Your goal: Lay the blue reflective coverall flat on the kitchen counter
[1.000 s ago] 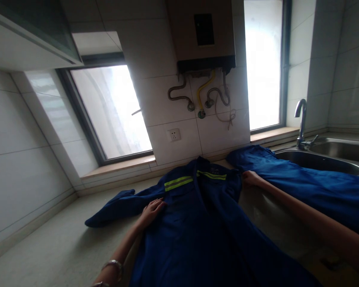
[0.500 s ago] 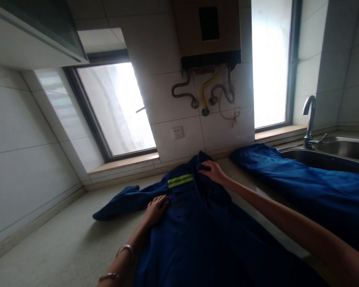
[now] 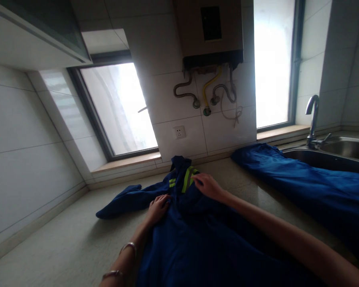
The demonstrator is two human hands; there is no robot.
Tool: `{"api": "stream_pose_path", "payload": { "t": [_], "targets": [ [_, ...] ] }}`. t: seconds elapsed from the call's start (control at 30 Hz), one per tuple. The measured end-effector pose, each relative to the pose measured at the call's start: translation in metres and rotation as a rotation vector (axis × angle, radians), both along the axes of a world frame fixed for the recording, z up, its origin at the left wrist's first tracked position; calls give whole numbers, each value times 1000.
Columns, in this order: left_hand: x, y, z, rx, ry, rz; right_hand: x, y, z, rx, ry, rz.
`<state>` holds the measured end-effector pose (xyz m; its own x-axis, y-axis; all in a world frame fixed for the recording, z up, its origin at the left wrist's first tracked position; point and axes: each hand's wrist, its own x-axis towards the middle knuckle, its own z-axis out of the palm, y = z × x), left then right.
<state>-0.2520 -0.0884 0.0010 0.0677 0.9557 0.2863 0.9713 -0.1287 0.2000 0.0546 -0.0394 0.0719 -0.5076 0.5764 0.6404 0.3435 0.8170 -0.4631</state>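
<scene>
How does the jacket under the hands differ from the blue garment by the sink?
The jacket shows yellow reflective stripes; the other garment shows none. The jacket has the left hand and right hand on it; the other garment lies untouched. The jacket lies mid-counter, the other garment runs along the sink edge. Both are dark blue.

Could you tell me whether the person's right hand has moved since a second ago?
Yes. The right hand has moved leftward, folding the blue jacket away from the trousers by the sink.
</scene>
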Motion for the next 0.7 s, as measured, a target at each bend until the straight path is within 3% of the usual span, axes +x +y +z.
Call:
{"api": "stream_pose_path", "payload": {
  "t": [0.07, 0.13, 0.2, 0.27, 0.37, 0.47, 0.6, 0.7],
  "targets": [
    [1, 0, 0, 2, -3, 5, 21, 33, 0, -324, 50, -190],
    [1, -1, 0, 11, -7, 6, 34, 56, -11, -622, 22, -269],
    [2, -1, 0, 15, -9, 4, 36, 66, -26, -757, -5, -263],
    [1, -1, -1, 13, -9, 2, 29, 66, -39, -789, -5, -230],
    [0, 0, -2, 12, -15, 10, 12, 62, -46, -754, 11, -211],
    [-2, 0, -2, 7, -24, 7, 7, 66, -31, -633, 46, -216],
    [-3, 1, -2, 3, -32, 4, 34, 78, 19, -362, 198, -283],
    [-3, 1, -2, -1, -32, -3, 82, 90, 71, -178, 339, -414]
  ]
}}
